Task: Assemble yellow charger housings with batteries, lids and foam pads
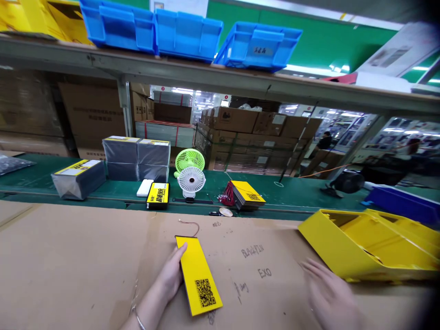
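Observation:
My left hand (173, 270) grips a flat yellow panel (197, 270) by its left edge, thumb on top. A black QR code is printed at the panel's near end, and a thin dark wire with a small white plug (190, 223) comes out of its far end. The panel is above the cardboard-covered table (85, 266). My right hand (328, 293), blurred by motion, is just left of and nearer than the yellow bin (347, 247). Its fingers look stretched out, and nothing shows in them.
On the green bench (117, 195) are a stack of similar yellow panels (249, 192) with red wires, a white fan (191, 180), a green fan (189, 159), a yellow-black box (158, 195) and wrapped grey packs (79, 178). Blue bins (189, 34) line the overhead shelf (206, 73).

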A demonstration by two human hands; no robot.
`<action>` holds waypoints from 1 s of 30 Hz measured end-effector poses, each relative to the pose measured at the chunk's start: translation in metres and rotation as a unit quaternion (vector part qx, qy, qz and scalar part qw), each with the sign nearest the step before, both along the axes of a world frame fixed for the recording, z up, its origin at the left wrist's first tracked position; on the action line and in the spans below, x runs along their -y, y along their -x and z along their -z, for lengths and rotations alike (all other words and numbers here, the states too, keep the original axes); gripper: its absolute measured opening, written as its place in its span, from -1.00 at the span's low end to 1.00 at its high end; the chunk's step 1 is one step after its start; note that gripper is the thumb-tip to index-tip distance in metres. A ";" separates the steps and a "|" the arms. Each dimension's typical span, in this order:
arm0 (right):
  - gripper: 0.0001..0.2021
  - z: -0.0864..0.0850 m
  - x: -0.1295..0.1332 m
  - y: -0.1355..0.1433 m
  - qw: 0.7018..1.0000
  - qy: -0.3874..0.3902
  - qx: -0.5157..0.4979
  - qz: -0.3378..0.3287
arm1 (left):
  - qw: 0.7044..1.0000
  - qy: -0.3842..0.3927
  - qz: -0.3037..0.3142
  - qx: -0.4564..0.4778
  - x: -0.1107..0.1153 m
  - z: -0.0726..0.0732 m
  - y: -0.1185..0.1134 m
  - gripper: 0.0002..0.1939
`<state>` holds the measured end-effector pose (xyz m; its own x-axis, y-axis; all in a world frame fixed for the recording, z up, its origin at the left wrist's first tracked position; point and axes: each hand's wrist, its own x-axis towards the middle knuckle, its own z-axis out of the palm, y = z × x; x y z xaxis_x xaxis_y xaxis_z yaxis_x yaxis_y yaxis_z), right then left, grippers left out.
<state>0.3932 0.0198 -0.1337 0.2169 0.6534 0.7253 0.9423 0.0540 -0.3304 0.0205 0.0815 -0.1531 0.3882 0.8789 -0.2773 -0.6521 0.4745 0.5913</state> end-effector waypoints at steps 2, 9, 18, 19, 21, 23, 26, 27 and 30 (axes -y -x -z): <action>-0.68 0.005 -0.040 0.033 0.990 0.122 0.007 -0.071 | 0.995 -0.041 -0.064 -0.071 -0.004 0.006 0.000 -0.38; -0.60 0.014 -0.162 0.121 0.943 0.311 0.059 -0.105 | 0.877 -0.191 -0.173 -0.407 -0.011 0.022 0.005 -0.32; -0.74 -0.002 -0.253 0.129 0.911 0.376 0.142 -0.089 | 0.704 -0.270 -0.105 -0.649 -0.015 0.032 0.000 -0.46; -0.74 -0.002 -0.258 0.130 0.905 0.388 0.151 -0.084 | 0.699 -0.269 -0.101 -0.654 -0.016 0.032 0.000 -0.46; -0.73 -0.001 -0.265 0.133 0.896 0.404 0.166 -0.079 | 0.695 -0.263 -0.091 -0.663 -0.017 0.030 0.000 -0.45; -0.78 0.002 -0.267 0.135 0.893 0.407 0.176 -0.083 | 0.694 -0.257 -0.081 -0.667 -0.019 0.028 0.001 -0.45; -0.75 0.008 -0.264 0.137 0.896 0.395 0.180 -0.093 | 0.705 -0.250 -0.073 -0.660 -0.020 0.025 0.001 -0.44; -0.70 0.010 -0.262 0.138 0.898 0.391 0.179 -0.095 | 0.712 -0.247 -0.074 -0.653 -0.020 0.025 0.002 -0.44; -0.62 0.015 -0.259 0.138 0.903 0.380 0.174 -0.097 | 0.735 -0.242 -0.083 -0.627 -0.021 0.024 0.002 -0.45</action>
